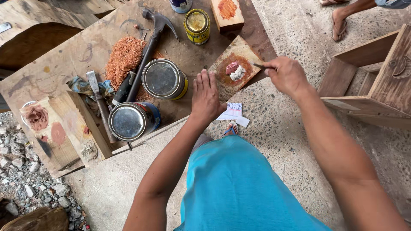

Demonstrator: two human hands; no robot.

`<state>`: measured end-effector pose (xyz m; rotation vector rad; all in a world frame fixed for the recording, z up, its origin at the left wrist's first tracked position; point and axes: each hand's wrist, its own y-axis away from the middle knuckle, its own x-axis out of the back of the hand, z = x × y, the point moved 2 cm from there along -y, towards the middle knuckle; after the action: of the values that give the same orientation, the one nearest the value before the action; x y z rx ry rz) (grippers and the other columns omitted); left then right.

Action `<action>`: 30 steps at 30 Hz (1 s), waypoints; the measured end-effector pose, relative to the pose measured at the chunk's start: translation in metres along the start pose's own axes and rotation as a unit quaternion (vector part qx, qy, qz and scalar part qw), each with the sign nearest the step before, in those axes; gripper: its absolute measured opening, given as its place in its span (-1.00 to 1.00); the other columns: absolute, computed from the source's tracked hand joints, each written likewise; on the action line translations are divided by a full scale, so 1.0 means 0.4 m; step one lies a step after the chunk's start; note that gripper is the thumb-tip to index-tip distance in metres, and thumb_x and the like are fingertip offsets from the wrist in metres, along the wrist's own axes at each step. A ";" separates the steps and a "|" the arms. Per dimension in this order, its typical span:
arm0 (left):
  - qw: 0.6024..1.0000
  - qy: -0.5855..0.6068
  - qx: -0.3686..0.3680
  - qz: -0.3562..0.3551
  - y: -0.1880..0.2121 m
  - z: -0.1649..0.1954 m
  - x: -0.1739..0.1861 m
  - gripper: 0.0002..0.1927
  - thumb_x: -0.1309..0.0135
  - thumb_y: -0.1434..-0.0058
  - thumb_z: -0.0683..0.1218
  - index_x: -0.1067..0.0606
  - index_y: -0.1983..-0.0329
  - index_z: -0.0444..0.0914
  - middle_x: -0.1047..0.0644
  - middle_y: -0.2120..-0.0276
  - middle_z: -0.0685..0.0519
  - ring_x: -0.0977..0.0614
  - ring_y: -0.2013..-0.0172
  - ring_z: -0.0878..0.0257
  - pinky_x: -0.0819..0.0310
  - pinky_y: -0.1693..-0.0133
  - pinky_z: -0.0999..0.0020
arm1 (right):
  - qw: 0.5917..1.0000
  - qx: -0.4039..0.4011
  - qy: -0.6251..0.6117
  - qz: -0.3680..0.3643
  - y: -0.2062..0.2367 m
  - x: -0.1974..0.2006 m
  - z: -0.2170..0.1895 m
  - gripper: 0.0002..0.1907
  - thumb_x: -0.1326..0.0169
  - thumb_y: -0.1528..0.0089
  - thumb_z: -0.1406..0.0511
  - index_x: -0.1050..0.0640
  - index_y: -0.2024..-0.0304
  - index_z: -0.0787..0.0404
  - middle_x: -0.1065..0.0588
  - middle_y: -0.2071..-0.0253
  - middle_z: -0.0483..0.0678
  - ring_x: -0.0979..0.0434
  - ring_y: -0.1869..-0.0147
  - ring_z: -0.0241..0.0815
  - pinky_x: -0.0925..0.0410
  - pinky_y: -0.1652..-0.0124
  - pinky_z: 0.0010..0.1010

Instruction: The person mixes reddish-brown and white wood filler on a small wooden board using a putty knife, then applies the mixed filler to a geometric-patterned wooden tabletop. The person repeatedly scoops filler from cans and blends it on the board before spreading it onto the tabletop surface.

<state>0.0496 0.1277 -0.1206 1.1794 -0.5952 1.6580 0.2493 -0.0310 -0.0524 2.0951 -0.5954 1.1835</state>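
Note:
My left hand [207, 95] lies flat, fingers together, on the near edge of a small wooden mixing board [248, 55] that rests on a plywood sheet [72, 60]. On the board sit a lump of pink paste and a lump of white paste [236, 71]. My right hand [286, 75] is closed on a thin tool handle [258, 66] whose tip points at the paste. Two closed tins [164, 79] [132, 121] stand just left of my left hand.
A hammer [150, 40], a scraper [99, 102], a heap of reddish sawdust [124, 55] and a yellow tin [197, 25] lie on the plywood. A wooden cabinet piece [376, 81] stands at right. Another person's sandalled foot [340, 21] is at top right. Gravel [25, 184] lies at lower left.

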 end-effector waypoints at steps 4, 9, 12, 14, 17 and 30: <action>1.000 0.012 -0.024 0.002 0.007 -0.010 0.008 0.24 -0.39 0.08 0.18 0.02 -0.46 -0.47 -0.01 -0.41 -0.43 -0.04 -0.41 -0.36 0.12 -0.38 -0.17 | 0.996 0.068 0.040 -0.031 -0.054 0.031 -0.053 -0.79 -0.15 -0.32 0.23 -0.67 0.01 0.02 -0.56 0.09 -0.09 -0.55 0.04 -0.14 -0.41 -0.08 -0.24; 1.000 0.007 -0.011 -0.024 0.007 -0.001 0.017 0.24 -0.39 0.08 0.19 0.02 -0.47 -0.42 -0.01 -0.42 -0.39 -0.08 -0.40 -0.29 0.07 -0.37 -0.16 | 0.976 0.090 0.109 -0.164 -0.085 0.024 -0.117 -0.78 0.06 -0.38 0.26 -0.59 0.06 0.13 -0.50 0.09 -0.05 -0.56 0.06 -0.10 -0.44 0.00 -0.21; 0.999 0.007 -0.007 -0.032 0.004 0.003 0.024 0.24 -0.41 0.09 0.19 0.01 -0.47 -0.42 -0.01 -0.42 -0.38 -0.09 -0.39 -0.28 0.02 -0.36 -0.17 | 0.951 0.138 0.237 -0.145 -0.037 0.020 -0.130 -0.74 0.22 -0.37 0.36 -0.51 0.05 0.22 -0.45 0.06 0.03 -0.58 0.11 -0.04 -0.47 0.06 -0.14; 1.000 0.014 -0.007 -0.027 0.003 0.008 0.026 0.24 -0.42 0.10 0.18 0.00 -0.47 -0.42 -0.02 -0.41 -0.37 -0.09 -0.39 -0.28 0.00 -0.34 -0.17 | 0.948 0.119 0.276 -0.102 0.030 -0.011 -0.130 -0.72 0.24 -0.32 0.39 -0.45 0.01 0.28 -0.41 0.03 0.13 -0.58 0.18 0.08 -0.49 0.12 -0.11; 1.000 0.016 -0.003 -0.019 0.001 0.011 0.024 0.23 -0.43 0.11 0.16 -0.01 -0.46 -0.42 -0.03 -0.40 -0.37 -0.09 -0.38 -0.29 -0.02 -0.34 -0.17 | 0.983 0.092 0.158 -0.032 0.085 -0.076 -0.134 -0.80 0.18 -0.34 0.34 -0.44 0.09 0.29 -0.39 0.04 0.18 -0.56 0.19 0.19 -0.45 0.09 0.00; 0.998 0.016 0.024 -0.051 0.006 0.018 0.034 0.24 -0.44 0.11 0.15 0.01 -0.49 -0.33 0.00 -0.43 -0.30 -0.10 -0.39 -0.21 -0.16 -0.25 -0.22 | 0.939 0.136 0.290 -0.122 0.011 -0.005 -0.177 -0.68 0.13 -0.27 0.42 -0.55 -0.01 0.17 -0.40 -0.02 0.05 -0.53 -0.04 0.04 -0.45 -0.01 -0.11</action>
<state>0.0498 0.1266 -0.1049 1.1959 -0.4697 1.6098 0.2047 0.0175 -0.0257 1.8203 0.1050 1.7028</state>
